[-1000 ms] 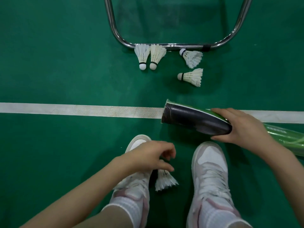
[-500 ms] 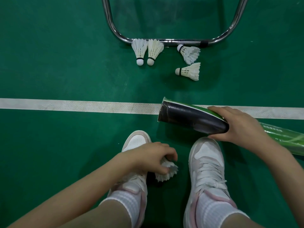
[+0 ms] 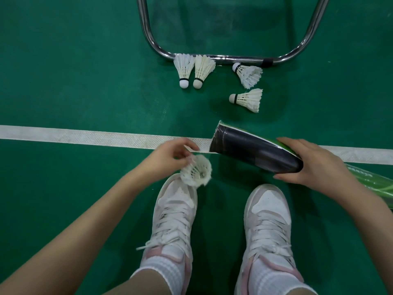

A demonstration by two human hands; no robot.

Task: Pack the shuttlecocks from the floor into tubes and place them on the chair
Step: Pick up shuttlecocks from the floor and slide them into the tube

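Note:
My left hand (image 3: 170,156) pinches a white shuttlecock (image 3: 196,170) by its cork end, with the feather skirt facing me, just left of the tube's mouth. My right hand (image 3: 314,165) grips a black-and-green tube (image 3: 253,152) that lies tilted, its open end pointing left over the white line. Several more shuttlecocks lie on the green floor beyond: two side by side (image 3: 184,69) (image 3: 203,70) against the chair's chrome base (image 3: 234,58), one (image 3: 248,75) to their right and one (image 3: 247,100) below that.
The chair's chrome tube frame curves across the top of the view. A white court line (image 3: 85,137) runs across the floor. My two white sneakers (image 3: 174,209) (image 3: 269,220) stand below the hands.
My left hand has picked the shuttlecock up from beside my left shoe and carried it up and right toward the tube's open end. The right hand and tube have barely moved.

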